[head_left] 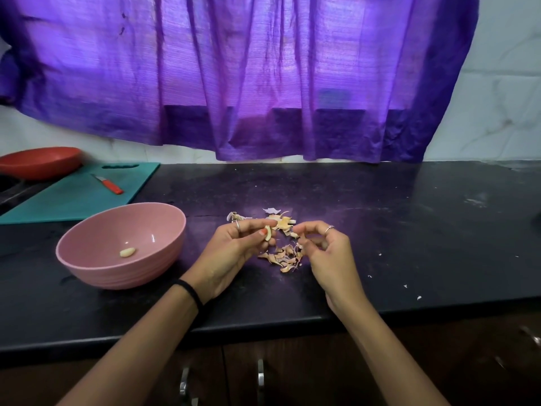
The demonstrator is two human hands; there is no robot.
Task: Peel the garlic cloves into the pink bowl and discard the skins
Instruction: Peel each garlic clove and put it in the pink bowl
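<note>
One peeled clove (127, 252) sits in the pink bowl (96, 268) so far, and a second is on its way: the left hand (234, 250) pinches a pale garlic clove (267, 233) between thumb and fingertips, just above the black counter (380, 230). It looks mostly bare, though whether a scrap of skin clings to its far side I cannot tell. The right hand (328, 250) hovers just beside it, fingers curled in toward the thumb; it may be nipping a flake of skin, but that is too small to make out. Below and between the hands lies a loose heap of skins (282, 256), more scraps (275, 219) just behind the fingers. No unpeeled cloves are plainly visible. By my reckoning, this clove goes in the bowl next, and the skins are all yet to be thrown away.
</note>
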